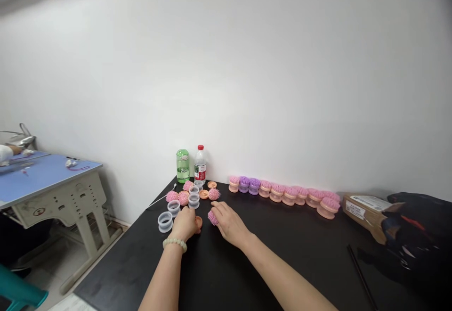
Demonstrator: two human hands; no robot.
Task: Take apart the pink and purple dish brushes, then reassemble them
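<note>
My left hand (185, 224), with a beaded bracelet on its wrist, is closed on an orange round cap (198, 223). To its right, the fingers of my right hand (228, 221) curl over a pink spiky ball piece (212, 217). Beside my left hand stand several clear plastic rings, among them a near ring (165, 222) and a farther ring (194, 200). Beyond my hands lie loose pink spiky pieces, one a spiky ball (213, 194), and loose orange caps, one a flat cap (204, 194).
A row of assembled spiky-topped pieces (277, 193), pink and purple, runs along the wall. A green bottle (182, 166) and a red-capped bottle (200, 165) stand at the back corner. At right are a cardboard box (367, 214), a black bag (420, 240) and a dark rod (360, 275).
</note>
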